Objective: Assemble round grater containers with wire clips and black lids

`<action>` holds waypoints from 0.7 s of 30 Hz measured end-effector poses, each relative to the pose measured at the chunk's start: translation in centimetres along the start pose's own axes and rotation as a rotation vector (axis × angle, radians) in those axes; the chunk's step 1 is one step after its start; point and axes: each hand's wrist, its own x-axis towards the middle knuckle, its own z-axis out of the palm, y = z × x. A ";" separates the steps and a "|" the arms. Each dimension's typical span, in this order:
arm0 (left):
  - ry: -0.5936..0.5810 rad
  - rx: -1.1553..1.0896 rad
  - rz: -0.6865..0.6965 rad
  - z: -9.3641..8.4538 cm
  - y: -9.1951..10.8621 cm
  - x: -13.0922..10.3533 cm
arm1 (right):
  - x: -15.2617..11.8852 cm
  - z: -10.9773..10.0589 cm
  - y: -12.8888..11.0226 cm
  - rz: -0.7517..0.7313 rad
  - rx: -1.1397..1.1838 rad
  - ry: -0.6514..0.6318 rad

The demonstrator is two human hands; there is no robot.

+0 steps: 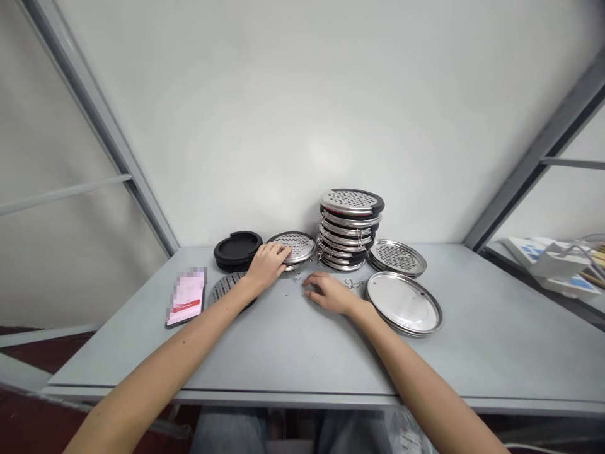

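Observation:
My left hand (269, 261) is at the left edge of a round perforated metal plate (297, 244) with a dark rim, its fingers over the edge and the thumb out of sight. This plate rests on other round pieces, with small metal clips or chains in front of it. To the right, my right hand (328, 292) is low over the table, fingers curled and apart from the thumb, with nothing visible between them. A small wire clip (352, 284) lies just beyond it. Behind rises a tall stack of round metal plates (350, 230) with black rims and hanging clips.
Black rings (237, 248) are stacked at the left, behind a grey slotted disc (225, 287). A phone (187, 297) lies further left. On the right are perforated discs (397, 258) and shiny metal lids (404, 302). A wall stands behind the grey table (283, 362).

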 end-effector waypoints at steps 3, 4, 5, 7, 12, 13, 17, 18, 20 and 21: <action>0.099 -0.026 -0.019 0.4 -0.4 -0.2 | 0.0 -0.1 0.0 0.009 0.032 0.014; 0.142 -0.036 -0.027 0.5 -0.5 -0.3 | 0.1 -0.1 0.0 0.021 0.051 0.026; 0.186 -0.045 -0.031 0.5 -0.7 -0.4 | 0.1 -0.2 0.0 0.040 0.078 0.045; 0.276 -0.050 -0.024 0.6 -0.8 -0.9 | 0.2 -0.3 0.1 0.100 0.161 0.106; 0.484 -0.035 0.069 -0.5 -0.1 -3.2 | 0.8 -0.9 0.0 0.322 0.645 0.245; 0.523 -0.037 0.092 -0.8 0.2 -3.7 | 0.9 -1.1 -0.1 0.357 0.786 0.253; 0.581 -0.050 0.191 -1.9 1.5 -5.3 | 1.2 -1.6 -1.0 0.353 1.202 0.219; 0.575 -0.057 0.223 -2.1 1.9 -5.6 | 1.1 -1.7 -1.3 0.340 1.257 0.215; 0.560 -0.082 0.292 -2.4 2.5 -6.0 | 0.9 -2.0 -2.0 0.348 1.330 0.229; 0.550 -0.100 0.322 -2.4 2.7 -6.2 | 0.8 -2.1 -2.2 0.371 1.354 0.234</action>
